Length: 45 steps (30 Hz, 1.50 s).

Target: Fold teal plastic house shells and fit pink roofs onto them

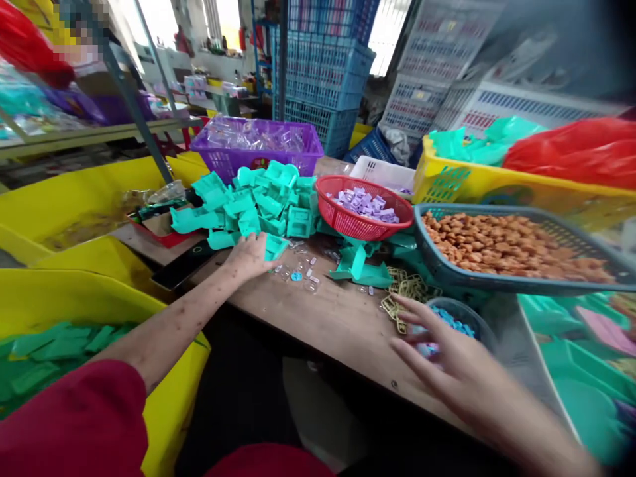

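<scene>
Your left hand (250,255) is resting, fingers loosely spread, on the near edge of the pile of teal moulded plastic parts (253,202), touching one piece at the pile's front. Just right of that pile, the round red mesh plastic basket (348,225) is holding lilac pieces. Your right hand (450,361), fingers spread and holding nothing, is hovering well right of the pile, over a small clear bowl of blue bits (454,318).

bright windows (159,20); stacked blue crates (322,73)
</scene>
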{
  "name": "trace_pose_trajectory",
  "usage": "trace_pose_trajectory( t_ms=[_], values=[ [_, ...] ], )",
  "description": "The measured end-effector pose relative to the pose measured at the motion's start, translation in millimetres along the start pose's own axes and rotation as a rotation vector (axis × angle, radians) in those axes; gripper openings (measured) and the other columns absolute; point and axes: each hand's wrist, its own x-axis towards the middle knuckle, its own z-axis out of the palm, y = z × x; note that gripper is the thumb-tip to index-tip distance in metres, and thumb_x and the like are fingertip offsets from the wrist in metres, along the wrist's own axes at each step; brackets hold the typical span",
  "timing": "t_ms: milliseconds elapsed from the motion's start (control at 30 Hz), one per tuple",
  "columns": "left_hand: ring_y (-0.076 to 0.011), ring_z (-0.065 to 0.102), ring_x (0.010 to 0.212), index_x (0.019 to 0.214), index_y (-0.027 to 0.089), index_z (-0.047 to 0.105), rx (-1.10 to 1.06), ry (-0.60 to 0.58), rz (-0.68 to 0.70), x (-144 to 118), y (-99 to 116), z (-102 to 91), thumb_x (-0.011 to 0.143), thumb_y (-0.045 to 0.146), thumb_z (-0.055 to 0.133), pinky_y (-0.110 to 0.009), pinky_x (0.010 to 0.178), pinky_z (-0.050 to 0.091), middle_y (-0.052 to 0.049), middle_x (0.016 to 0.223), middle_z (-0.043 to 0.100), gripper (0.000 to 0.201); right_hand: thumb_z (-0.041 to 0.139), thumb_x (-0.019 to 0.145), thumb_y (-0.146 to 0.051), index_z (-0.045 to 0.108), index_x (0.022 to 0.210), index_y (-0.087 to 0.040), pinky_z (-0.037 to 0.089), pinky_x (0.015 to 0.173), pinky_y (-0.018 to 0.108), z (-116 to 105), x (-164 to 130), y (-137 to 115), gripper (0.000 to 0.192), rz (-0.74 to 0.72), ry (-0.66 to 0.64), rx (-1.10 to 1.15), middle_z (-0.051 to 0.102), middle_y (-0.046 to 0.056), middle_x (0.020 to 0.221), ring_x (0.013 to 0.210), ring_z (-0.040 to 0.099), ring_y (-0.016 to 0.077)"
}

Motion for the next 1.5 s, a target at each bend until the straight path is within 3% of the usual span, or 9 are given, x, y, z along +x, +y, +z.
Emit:
trace_pose_trajectory(
  t_ms=[100, 267, 433, 567, 767, 933, 1167, 1367, 1500],
  values=[
    [-0.0502, 0.066, 0.130, 0.133, 0.007, 0.062, -0.060, 0.009, 0.006, -2, 1, -10.5, 0.084, 0.048, 0.089, -0.068, 0.124, 0.044, -0.027, 0.123, 0.073, 0.069, 0.060, 0.105, -0.058, 0.026, 0.183, -0.030, 0.063, 0.105, 0.047, 51, 59, -25, 0.090, 0.026, -0.082, 0.073, 0.076, 0.016, 0.141, 0.102, 0.083, 0.0279],
    [-0.0419, 0.062, 0.144, 0.150, 0.014, 0.050, -0.246, 0.077, 0.038, -29, 0, -39.9, 0.101, 0.059, 0.069, -0.058, 0.125, 0.049, -0.024, 0.150, 0.064, 0.069, 0.058, 0.105, -0.063, 0.059, 0.165, -0.022, 0.055, 0.112, 0.051, 104, 135, -34, 0.073, 0.135, 0.110, 0.034, 0.078, 0.018, 0.126, 0.124, 0.074, 0.0383],
    [-0.0353, 0.070, 0.135, 0.157, 0.017, 0.042, -0.502, 0.096, -0.009, -47, 14, -47.2, 0.108, 0.074, 0.049, -0.053, 0.115, 0.059, -0.021, 0.145, 0.067, 0.076, 0.057, 0.105, -0.061, 0.072, 0.140, -0.024, 0.055, 0.082, 0.039, 114, 158, -33, 0.053, 0.163, 0.140, 0.115, 0.069, 0.004, 0.080, 0.081, 0.071, 0.0287],
    [-0.0355, 0.074, 0.127, 0.157, 0.017, 0.042, -0.665, 0.053, -0.011, -42, 39, -37.4, 0.104, 0.075, 0.060, -0.054, 0.111, 0.061, -0.021, 0.140, 0.069, 0.080, 0.063, 0.098, -0.057, 0.070, 0.127, -0.023, 0.054, 0.084, 0.041, 121, 158, -36, 0.045, 0.156, 0.282, 0.163, 0.055, 0.000, 0.078, 0.075, 0.058, 0.0263],
    [-0.0361, 0.070, 0.134, 0.167, 0.021, 0.030, -0.856, -0.019, 0.074, -41, 89, -21.7, 0.103, 0.076, 0.063, -0.057, 0.116, 0.059, -0.021, 0.145, 0.066, 0.091, 0.060, 0.097, -0.037, 0.064, 0.131, -0.022, 0.058, 0.102, 0.050, 114, 111, -31, 0.037, 0.051, 0.542, 0.293, 0.057, 0.014, 0.119, 0.110, 0.061, 0.0310],
    [-0.0374, 0.059, 0.151, 0.178, 0.030, 0.016, -1.067, -0.194, 0.331, -71, 147, -10.4, 0.098, 0.072, 0.075, -0.056, 0.125, 0.055, -0.019, 0.171, 0.049, 0.108, 0.069, 0.101, -0.044, 0.033, 0.174, -0.026, 0.063, 0.106, 0.055, 96, 29, -24, 0.084, -0.090, 0.644, 0.387, 0.056, 0.018, 0.147, 0.127, 0.065, 0.0320],
    [-0.0446, 0.061, 0.149, 0.171, 0.042, 0.019, -1.371, -0.522, 0.536, -130, 200, -4.5, 0.081, 0.067, 0.097, -0.059, 0.114, 0.065, -0.018, 0.177, 0.038, 0.121, 0.076, 0.103, -0.061, 0.030, 0.177, -0.034, 0.048, 0.131, 0.066, 80, -72, -10, 0.092, -0.181, 0.529, 0.620, 0.040, 0.016, 0.179, 0.163, 0.046, 0.0403],
    [-0.0515, 0.038, 0.166, 0.175, 0.039, 0.017, -0.994, -0.313, 0.779, -140, 211, -16.0, 0.061, 0.067, 0.108, -0.071, 0.129, 0.050, -0.021, 0.181, 0.026, 0.148, 0.044, 0.117, -0.060, 0.044, 0.173, -0.035, 0.046, 0.134, 0.065, 91, -99, -13, 0.062, 0.123, 0.638, 0.931, 0.048, 0.007, 0.179, 0.165, 0.049, 0.0356],
    [-0.0451, 0.049, 0.160, 0.174, 0.036, 0.024, -0.896, -0.167, 0.835, -136, 212, -16.1, 0.072, 0.056, 0.106, -0.066, 0.134, 0.045, -0.018, 0.172, 0.043, 0.132, 0.044, 0.118, -0.057, 0.042, 0.175, -0.041, 0.036, 0.141, 0.063, 81, -98, -21, 0.060, 0.104, 0.665, 1.025, 0.040, -0.002, 0.184, 0.172, 0.037, 0.0316]
  ],
)
